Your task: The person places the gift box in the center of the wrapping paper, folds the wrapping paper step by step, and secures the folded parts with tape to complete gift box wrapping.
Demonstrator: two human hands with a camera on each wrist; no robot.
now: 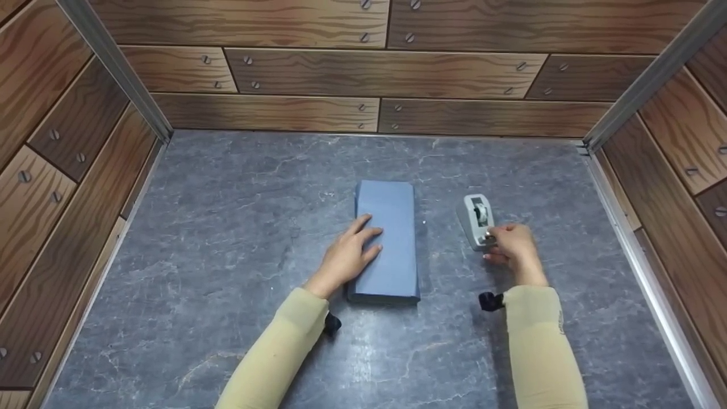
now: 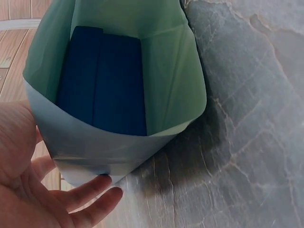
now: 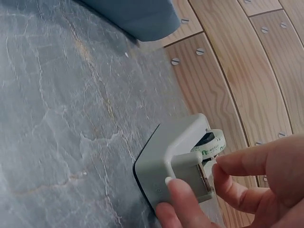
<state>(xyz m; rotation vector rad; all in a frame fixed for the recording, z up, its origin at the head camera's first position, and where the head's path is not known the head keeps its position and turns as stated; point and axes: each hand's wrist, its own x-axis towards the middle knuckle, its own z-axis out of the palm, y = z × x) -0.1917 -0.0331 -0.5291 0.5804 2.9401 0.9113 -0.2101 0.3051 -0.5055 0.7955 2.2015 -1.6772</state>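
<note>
A box wrapped in blue paper point(image 1: 392, 255) lies lengthwise in the middle of the table. My left hand point(image 1: 347, 255) rests on its left side, with spread fingers on top. In the left wrist view the paper's near end gapes, showing its green inner side point(image 2: 173, 80) and a dark blue box point(image 2: 118, 85) within. To the right stands a pale grey tape dispenser point(image 1: 467, 222) with a roll of clear tape point(image 3: 213, 145). At its cutter end, my right hand point(image 1: 515, 244) pinches the tape's end between thumb and forefinger, while other fingers touch the dispenser's body point(image 3: 183, 142).
The grey marbled table point(image 1: 227, 244) is bounded by wood-patterned walls point(image 1: 318, 74) at the back and sides. A metal rail point(image 1: 647, 278) runs along the right edge. Black wrist cameras point(image 1: 489, 301) jut from the sleeves.
</note>
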